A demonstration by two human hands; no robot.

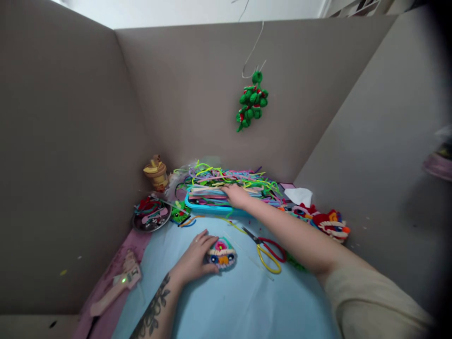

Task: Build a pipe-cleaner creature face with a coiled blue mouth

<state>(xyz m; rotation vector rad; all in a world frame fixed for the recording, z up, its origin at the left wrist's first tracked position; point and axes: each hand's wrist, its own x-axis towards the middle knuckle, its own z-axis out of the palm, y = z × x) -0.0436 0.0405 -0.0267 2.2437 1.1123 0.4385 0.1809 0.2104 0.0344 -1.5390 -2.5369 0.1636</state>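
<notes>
My left hand (198, 258) rests on the blue cloth with its thumb and fingers around the left edge of a small pipe-cleaner face (223, 255). That face has a pink and green top, a cream band, blue eyes and an orange middle. Farther away, my right hand (237, 196) reaches onto the coloured pipe cleaners (208, 192) lying in a bright blue tray (215, 209). Its fingertips are sunk among the stems, so their grip is hidden. Scissors (267, 252) with one red and one yellow handle lie partly open between the face and my right forearm.
A metal bowl (138, 225) of bits stands at the left, near a brown pot-shaped object (156, 173). A glue gun (122, 282) with a green light lies at left. Finished pipe-cleaner pieces (330, 225) sit at right. Grey walls (197, 94) enclose the table; a green ornament (253, 102) hangs behind.
</notes>
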